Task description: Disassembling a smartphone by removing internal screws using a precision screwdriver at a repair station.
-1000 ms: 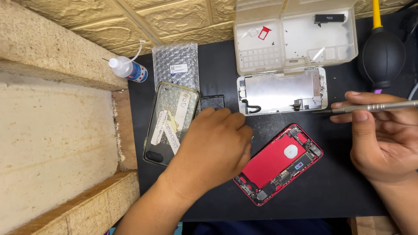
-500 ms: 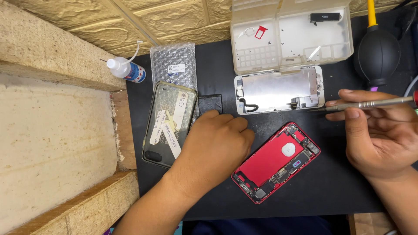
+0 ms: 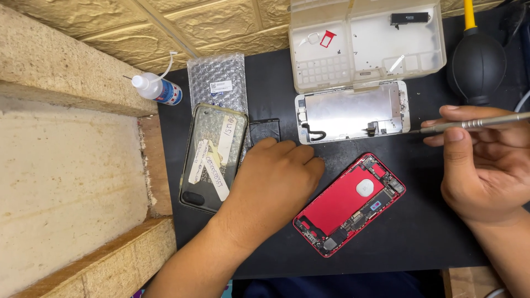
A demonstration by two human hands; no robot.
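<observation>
One black tabletop [image 3: 419, 237], its left edge against pale stone blocks. One clear plastic parts box [image 3: 367, 44], lid open, at the far edge; small loose parts inside, too small to count. One detached phone screen panel [image 3: 353, 113], metal back up, just in front of the box. One opened red phone body [image 3: 349, 205], lying diagonally near the middle, circuitry showing. One clear phone case [image 3: 212, 157] with paper strips inside, near the left edge. One bubble-wrap pouch [image 3: 218, 80] beyond it, partly under the case. One black rubber air blower [image 3: 477, 63] at the far right corner. One small white squeeze bottle [image 3: 157, 89] at the far left corner.

Left hand [image 3: 273, 185]: palm down, fingers loosely curled together, resting on the tabletop between case and red phone, covering part of a small black piece.

Right hand [image 3: 486, 165]: pinching one slim metal tool [image 3: 469, 124]; tip points at the screen panel's right end.
</observation>
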